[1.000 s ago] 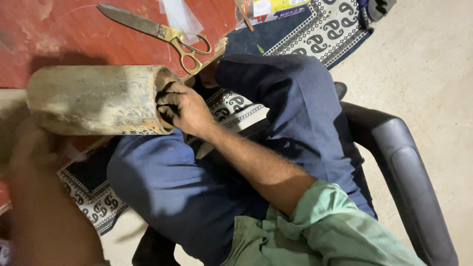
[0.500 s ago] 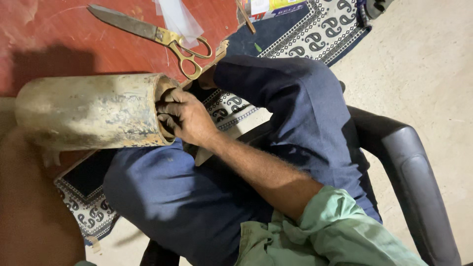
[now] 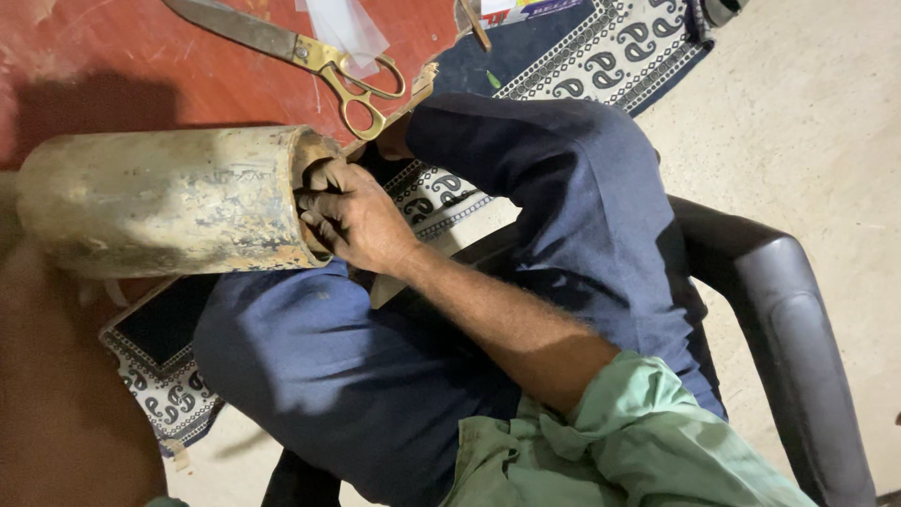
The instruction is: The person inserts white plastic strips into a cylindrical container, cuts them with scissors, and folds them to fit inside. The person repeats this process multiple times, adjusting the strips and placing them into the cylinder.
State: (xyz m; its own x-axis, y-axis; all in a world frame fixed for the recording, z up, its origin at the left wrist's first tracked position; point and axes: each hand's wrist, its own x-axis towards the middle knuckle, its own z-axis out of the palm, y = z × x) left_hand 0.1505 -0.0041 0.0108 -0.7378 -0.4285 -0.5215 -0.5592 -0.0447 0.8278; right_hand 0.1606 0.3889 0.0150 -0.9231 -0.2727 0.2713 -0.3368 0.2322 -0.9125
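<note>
While you sit in the black chair (image 3: 798, 338), your right hand (image 3: 361, 221) rests at the open end of the worn metal cylinder (image 3: 164, 202), which lies on its side across your blue-trousered knees (image 3: 328, 376) at 9 o'clock in the head view. Your fingers (image 3: 314, 202) are curled together and hooked over the rusted rim of the cylinder; whether they pinch anything inside the rim cannot be told. Your forearm runs from the rolled green sleeve (image 3: 638, 432) at 5 o'clock up to the rim.

At 8 o'clock, a blurred brown mass at the frame edge may be your left arm; the state of your left hand cannot be told.

Note the surrounding items:
- Scissors (image 3: 300, 56) with gold handles and steel blades lie on the red floor (image 3: 94, 47) at 11 o'clock, just beyond the cylinder and apart from it.
- A clear plastic scrap (image 3: 352, 23) lies under the scissor handles.
- A dark blue mat (image 3: 601, 47) with a white curled border pattern extends from 12 o'clock under your legs to 8 o'clock.
- A small rectangular package (image 3: 516, 9), white with yellow and purple print, sits on the mat at the 12 o'clock edge, mostly cut off.
</note>
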